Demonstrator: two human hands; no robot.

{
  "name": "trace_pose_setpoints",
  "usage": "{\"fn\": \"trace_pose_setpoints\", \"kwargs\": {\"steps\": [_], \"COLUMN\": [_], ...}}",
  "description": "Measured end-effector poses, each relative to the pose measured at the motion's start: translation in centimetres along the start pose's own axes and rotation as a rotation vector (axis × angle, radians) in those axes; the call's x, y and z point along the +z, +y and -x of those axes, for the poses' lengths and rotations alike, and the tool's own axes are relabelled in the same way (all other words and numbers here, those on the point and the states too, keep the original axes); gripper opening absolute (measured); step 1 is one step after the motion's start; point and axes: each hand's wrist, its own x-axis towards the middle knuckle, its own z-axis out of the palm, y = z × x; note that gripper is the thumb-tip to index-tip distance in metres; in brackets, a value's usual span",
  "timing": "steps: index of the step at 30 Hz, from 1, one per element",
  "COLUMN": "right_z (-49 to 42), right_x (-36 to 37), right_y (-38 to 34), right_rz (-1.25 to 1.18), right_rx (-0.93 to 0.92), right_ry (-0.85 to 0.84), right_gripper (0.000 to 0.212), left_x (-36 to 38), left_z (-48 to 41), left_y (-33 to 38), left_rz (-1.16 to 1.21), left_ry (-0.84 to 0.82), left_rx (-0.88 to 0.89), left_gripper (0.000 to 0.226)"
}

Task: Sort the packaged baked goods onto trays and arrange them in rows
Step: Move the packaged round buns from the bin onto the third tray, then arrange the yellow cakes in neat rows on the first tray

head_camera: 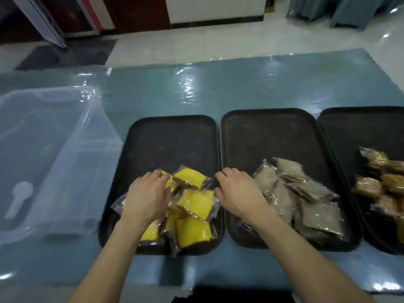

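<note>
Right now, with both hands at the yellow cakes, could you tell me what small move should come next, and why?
Probably lift one yellow cake packet toward the left tray's bare far end to start a row; the packets lie heaped, and the left hand rests on them.

Both forearms are bare to the frame's edge, and the left hand [147, 197] and right hand [237, 193] wear nothing.

The far halves of the left tray [172, 136] and the middle tray [269, 132] are left bare, so room is offered there. Their near halves are blocked by heaped yellow packets [194, 202] and grey packets [314, 213]. The desk [196, 92] beyond the trays is unobstructed, while its left side is taken by a clear bin [50, 162].
</note>
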Motion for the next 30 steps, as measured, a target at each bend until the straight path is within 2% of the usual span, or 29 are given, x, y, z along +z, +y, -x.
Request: {"fn": "trace_pose_setpoints", "kwargs": {"steps": [3,7,11,15,19,21,22,24,26,28,30], "right_z": [-2.5,-5.0,-8.0,-11.2,-14.0,-14.8,-15.1,-15.6,-15.9,-16.1,-16.5], "right_x": [2.0,4.9,7.8,9.6,9.8,9.5,9.5,9.5,9.6,9.5,9.6], "right_y": [-4.3,-6.2,-5.5,-4.2,-3.4,-3.0,-2.9,-2.9,-2.5,-1.6,-0.8], "right_rz": [-0.029,-0.089,-0.231,-0.371,-0.442,-0.519,-0.528,-0.538,-0.640,-0.847,-1.075], "right_rx": [0.017,0.096,0.261,0.395,0.527,0.576,0.567,0.540,0.546,0.618,0.792], "right_ry": [-0.041,-0.173,-0.188,-0.351,-0.502,-0.590,-0.635,-0.700,-0.650,-0.474,-0.204], "right_gripper": [0.026,0.037,0.051,0.081,0.120,0.127,0.121,0.094,0.068,0.048,0.038], "left_x": [2.2,5.3,7.7,9.2,10.1,10.2,10.4,10.5,10.7,10.8,10.8], "left_z": [0.3,-0.8,-2.7,-3.9,-4.1,-4.4,-4.5,-4.9,-5.2,-5.8,-6.6], "left_y": [-5.7,-9.3,-10.2,-10.5,-10.6,-10.6,-10.7,-11.0,-11.3,-11.2,-10.8], "left_rz": [0.004,0.056,0.249,0.434,0.439,0.435,0.437,0.467,0.479,0.450,0.441], "left_ry": [-0.052,-0.128,-0.198,-0.356,-0.364,-0.366,-0.373,-0.395,-0.395,-0.335,-0.228], "left_rx": [-0.038,-0.046,-0.109,-0.131,-0.118,-0.115,-0.116,-0.112,-0.115,-0.113,-0.116], "left_gripper": [0.026,0.031,0.052,0.057,0.056,0.056,0.056,0.056,0.055,0.050,0.043]}}
